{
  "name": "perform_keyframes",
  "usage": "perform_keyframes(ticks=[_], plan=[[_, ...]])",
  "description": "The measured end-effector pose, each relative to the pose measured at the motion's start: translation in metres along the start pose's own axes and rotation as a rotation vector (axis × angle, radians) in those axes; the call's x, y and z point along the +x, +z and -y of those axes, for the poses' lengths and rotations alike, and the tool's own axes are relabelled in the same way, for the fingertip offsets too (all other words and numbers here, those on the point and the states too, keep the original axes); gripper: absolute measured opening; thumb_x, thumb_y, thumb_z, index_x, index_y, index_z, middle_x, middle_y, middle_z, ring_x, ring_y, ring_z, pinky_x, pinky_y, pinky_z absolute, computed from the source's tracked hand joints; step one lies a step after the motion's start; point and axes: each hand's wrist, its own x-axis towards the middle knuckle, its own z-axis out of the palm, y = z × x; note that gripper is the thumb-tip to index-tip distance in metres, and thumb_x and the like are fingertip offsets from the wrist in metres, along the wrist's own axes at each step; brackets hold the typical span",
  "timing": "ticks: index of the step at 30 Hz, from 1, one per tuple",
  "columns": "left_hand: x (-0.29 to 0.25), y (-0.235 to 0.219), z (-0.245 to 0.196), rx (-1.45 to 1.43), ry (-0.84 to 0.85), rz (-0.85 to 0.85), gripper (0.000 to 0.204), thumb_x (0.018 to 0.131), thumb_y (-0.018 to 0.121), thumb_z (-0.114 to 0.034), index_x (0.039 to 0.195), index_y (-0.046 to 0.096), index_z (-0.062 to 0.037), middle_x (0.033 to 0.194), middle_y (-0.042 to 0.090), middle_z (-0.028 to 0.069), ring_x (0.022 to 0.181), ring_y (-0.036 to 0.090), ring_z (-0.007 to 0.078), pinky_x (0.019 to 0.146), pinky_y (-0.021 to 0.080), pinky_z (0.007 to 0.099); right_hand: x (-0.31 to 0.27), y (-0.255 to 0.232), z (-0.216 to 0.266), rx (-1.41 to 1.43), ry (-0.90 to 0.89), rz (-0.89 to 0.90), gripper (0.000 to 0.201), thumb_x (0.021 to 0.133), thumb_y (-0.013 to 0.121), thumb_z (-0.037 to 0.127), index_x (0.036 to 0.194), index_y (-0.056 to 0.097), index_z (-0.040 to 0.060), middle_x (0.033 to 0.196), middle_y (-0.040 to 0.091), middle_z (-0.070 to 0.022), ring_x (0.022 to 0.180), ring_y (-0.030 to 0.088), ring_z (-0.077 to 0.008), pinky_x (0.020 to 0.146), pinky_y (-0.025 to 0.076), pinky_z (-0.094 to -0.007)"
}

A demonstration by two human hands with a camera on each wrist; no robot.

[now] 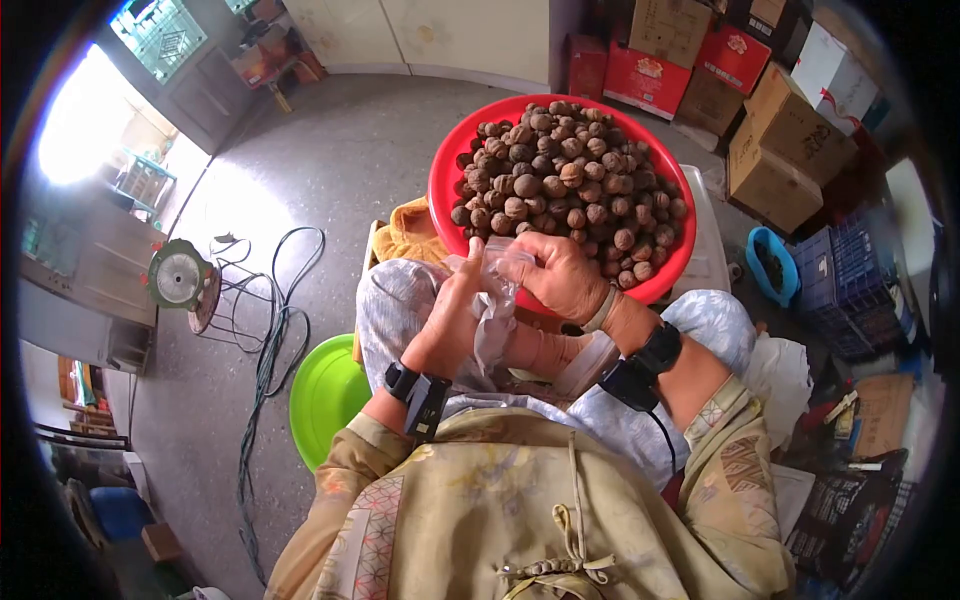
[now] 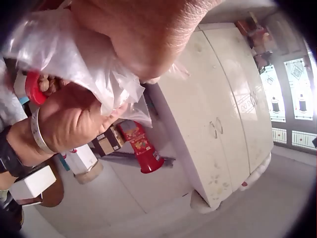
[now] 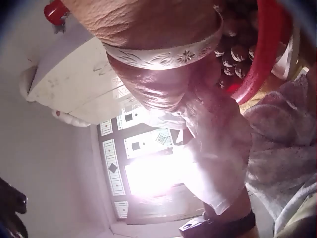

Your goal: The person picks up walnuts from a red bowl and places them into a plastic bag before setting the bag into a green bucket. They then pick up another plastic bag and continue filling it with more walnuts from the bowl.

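A clear plastic bag (image 1: 492,300) hangs between both hands, in front of a red basin (image 1: 437,205) heaped with walnuts (image 1: 570,175). My left hand (image 1: 455,305) pinches the bag from the left, thumb pointing up. From the right, my right hand (image 1: 565,280) grips it with curled fingers. In the left wrist view the crumpled plastic (image 2: 59,47) spreads between the left hand (image 2: 133,29) and the braceleted right hand (image 2: 74,119). The right wrist view shows the plastic (image 3: 213,153) hanging below the right hand (image 3: 148,84); its fingertips are hidden there.
A green basin (image 1: 325,400) stands on the floor at left, near a coiled cable (image 1: 270,350) and a round metal device (image 1: 180,275). Cardboard boxes (image 1: 780,150), a blue bag-lined container (image 1: 772,265) and a dark crate (image 1: 845,290) stand at right. An orange cloth (image 1: 408,235) lies beside the red basin.
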Motion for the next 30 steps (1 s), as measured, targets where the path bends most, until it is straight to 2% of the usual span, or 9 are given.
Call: perform_keyframes(ticks=[2, 13, 16, 19, 22, 24, 26, 29, 30], plan=[[0.021, 0.002, -0.050, -0.853, -0.862, -0.251, 0.052, 0.101, 0.060, -0.041, 0.136, 0.055, -0.0019, 0.105, 0.066, 0.0022, 0.087, 0.063, 0.0119, 0.079, 0.052, 0.0261, 0.001, -0.005, 0.002, 0.006, -0.027, -0.040, 0.015, 0.098, 0.066, 0.017, 0.096, 0.069, 0.0024, 0.077, 0.064, -0.0018, 0.074, 0.059, -0.0081, 0.068, 0.051, -0.0285], [0.016, -0.022, -0.042, -0.682, -0.864, 0.212, 0.058, 0.089, 0.078, -0.022, 0.138, 0.054, -0.0023, 0.112, 0.068, -0.0001, 0.098, 0.063, 0.0073, 0.086, 0.050, 0.0248, 0.005, -0.025, 0.024, 0.573, 0.316, -0.225, 0.016, 0.099, 0.067, 0.022, 0.087, 0.062, 0.0113, 0.070, 0.059, 0.0044, 0.050, 0.044, -0.0016, 0.043, 0.034, -0.0174], [0.012, -0.025, -0.041, -0.773, -0.848, 0.094, 0.045, 0.090, 0.077, -0.020, 0.128, 0.059, -0.0033, 0.105, 0.068, 0.0003, 0.092, 0.063, 0.0086, 0.083, 0.050, 0.0264, 0.006, -0.030, 0.019, 0.623, 0.238, -0.292, 0.020, 0.100, 0.066, 0.024, 0.085, 0.060, 0.0121, 0.067, 0.054, 0.0061, 0.050, 0.043, -0.0015, 0.042, 0.034, -0.0182], [0.003, -0.032, -0.027, -0.259, -0.506, -0.056, 0.051, 0.101, 0.057, -0.051, 0.115, 0.066, -0.0032, 0.084, 0.063, -0.0039, 0.067, 0.053, 0.0047, 0.059, 0.042, 0.0186, 0.013, -0.046, 0.006, 0.548, 0.168, -0.349, 0.023, 0.100, 0.067, 0.025, 0.082, 0.059, 0.0129, 0.064, 0.049, 0.0074, 0.049, 0.042, -0.0018, 0.042, 0.033, -0.0195], [0.000, -0.055, -0.028, -0.718, -0.856, -0.312, 0.049, 0.101, 0.054, -0.052, 0.107, 0.067, -0.0048, 0.082, 0.063, -0.0002, 0.066, 0.056, 0.0074, 0.055, 0.043, 0.0202, 0.010, -0.056, 0.009, 0.526, 0.149, -0.325, 0.019, 0.099, 0.067, 0.023, 0.085, 0.060, 0.0133, 0.068, 0.051, 0.0071, 0.054, 0.046, -0.0019, 0.044, 0.038, -0.0198], [-0.005, -0.054, -0.018, -0.764, -0.820, -0.438, 0.038, 0.102, 0.055, -0.043, 0.099, 0.065, -0.0062, 0.083, 0.065, 0.0041, 0.068, 0.060, 0.0095, 0.056, 0.047, 0.0218, 0.007, -0.057, 0.019, 0.600, 0.268, -0.236, 0.011, 0.098, 0.067, 0.019, 0.090, 0.061, 0.0119, 0.073, 0.055, 0.0052, 0.057, 0.049, -0.0032, 0.048, 0.043, -0.0199], [-0.025, -0.058, 0.010, 0.025, -0.053, -0.301, 0.017, 0.099, 0.058, -0.019, 0.101, 0.061, -0.0026, 0.087, 0.062, 0.0057, 0.077, 0.063, 0.0169, 0.072, 0.055, 0.0320, 0.006, -0.051, 0.019, 0.641, 0.298, -0.194, 0.009, 0.096, 0.066, 0.016, 0.098, 0.062, 0.0074, 0.082, 0.061, 0.0010, 0.058, 0.054, -0.0057, 0.053, 0.047, -0.0210], [-0.014, -0.070, 0.002, -0.829, -0.692, -0.374, 0.017, 0.097, 0.057, -0.008, 0.113, 0.058, -0.0009, 0.089, 0.064, 0.0059, 0.079, 0.063, 0.0166, 0.073, 0.055, 0.0304, 0.004, -0.041, 0.026, 0.679, 0.293, -0.049, 0.010, 0.097, 0.064, 0.011, 0.100, 0.064, 0.0010, 0.088, 0.068, -0.0055, 0.067, 0.062, -0.0090, 0.058, 0.052, -0.0225], [-0.012, -0.069, 0.000, -0.829, -0.693, -0.378, 0.017, 0.097, 0.057, -0.008, 0.113, 0.058, -0.0009, 0.089, 0.064, 0.0059, 0.079, 0.063, 0.0166, 0.073, 0.055, 0.0304, 0.005, -0.041, 0.025, 0.679, 0.295, -0.046, 0.010, 0.097, 0.064, 0.011, 0.100, 0.064, 0.0010, 0.088, 0.068, -0.0055, 0.067, 0.062, -0.0090, 0.058, 0.052, -0.0225]])
